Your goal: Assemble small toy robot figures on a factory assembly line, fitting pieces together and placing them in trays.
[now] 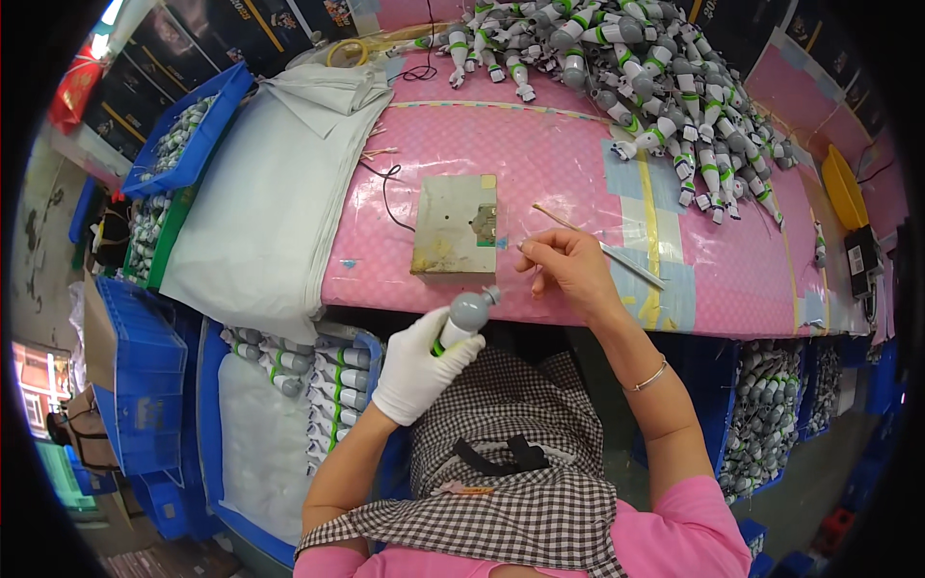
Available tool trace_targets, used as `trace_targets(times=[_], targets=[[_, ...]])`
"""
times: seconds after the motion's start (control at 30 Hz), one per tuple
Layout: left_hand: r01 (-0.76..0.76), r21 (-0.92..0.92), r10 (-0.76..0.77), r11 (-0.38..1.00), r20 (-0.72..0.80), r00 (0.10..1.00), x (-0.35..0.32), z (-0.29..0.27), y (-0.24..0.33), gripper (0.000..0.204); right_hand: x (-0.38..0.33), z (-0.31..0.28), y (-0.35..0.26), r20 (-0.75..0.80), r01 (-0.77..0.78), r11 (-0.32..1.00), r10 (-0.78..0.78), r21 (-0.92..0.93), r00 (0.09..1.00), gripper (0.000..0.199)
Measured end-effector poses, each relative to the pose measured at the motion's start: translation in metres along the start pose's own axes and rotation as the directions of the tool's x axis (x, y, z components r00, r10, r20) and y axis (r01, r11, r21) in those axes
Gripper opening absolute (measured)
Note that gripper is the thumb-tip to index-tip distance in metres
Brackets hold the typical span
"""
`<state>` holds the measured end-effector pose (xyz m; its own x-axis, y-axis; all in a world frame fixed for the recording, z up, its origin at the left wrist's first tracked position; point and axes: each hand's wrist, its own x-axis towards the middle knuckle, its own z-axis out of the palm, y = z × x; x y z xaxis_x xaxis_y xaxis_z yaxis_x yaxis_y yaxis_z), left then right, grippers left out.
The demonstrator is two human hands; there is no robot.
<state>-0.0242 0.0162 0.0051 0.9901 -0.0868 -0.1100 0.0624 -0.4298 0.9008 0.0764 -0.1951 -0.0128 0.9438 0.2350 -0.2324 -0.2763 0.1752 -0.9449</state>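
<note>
Your left hand (416, 366), in a white glove, is wrapped tight around a grey toy part (464, 318). The part is round and grey on top, with a small knob at its tip and a green and white band lower down. It pokes up out of your fist, just below the edge of the pink table (568, 164). Your bare right hand (570, 270) pinches a thin stick (597, 246) close beside it. A worn square metal block (455, 226) sits on the table just above the part. A big pile of the same toy parts (655, 87) lies farther back.

pink worktable (578, 164) — taped seams | blue crates (145, 385) left | grey floor (819, 482)
</note>
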Motion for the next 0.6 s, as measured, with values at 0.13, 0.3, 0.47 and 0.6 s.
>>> trace_targets(times=[0.13,0.3,0.47,0.6], targets=[[0.156,-0.456,-0.164,0.876,0.024,0.986,0.022,-0.011,0.016,0.047,0.028,0.005,-0.013,0.010,0.070,0.980,-0.069,-0.184,0.998,0.013],[0.226,-0.684,-0.203,0.693,0.116,0.972,0.039,-0.012,0.017,0.054,0.050,0.002,-0.030,0.239,0.041,0.913,0.063,-0.406,0.969,0.015],[0.226,-0.729,-0.196,0.646,0.127,0.972,0.041,-0.012,0.019,0.053,0.053,0.003,-0.030,0.263,0.012,0.908,0.109,-0.418,0.959,0.016],[0.228,-0.741,-0.194,0.631,0.134,0.972,0.042,-0.012,0.017,0.051,0.049,0.004,-0.024,0.221,-0.003,0.918,0.099,-0.397,0.970,0.017]])
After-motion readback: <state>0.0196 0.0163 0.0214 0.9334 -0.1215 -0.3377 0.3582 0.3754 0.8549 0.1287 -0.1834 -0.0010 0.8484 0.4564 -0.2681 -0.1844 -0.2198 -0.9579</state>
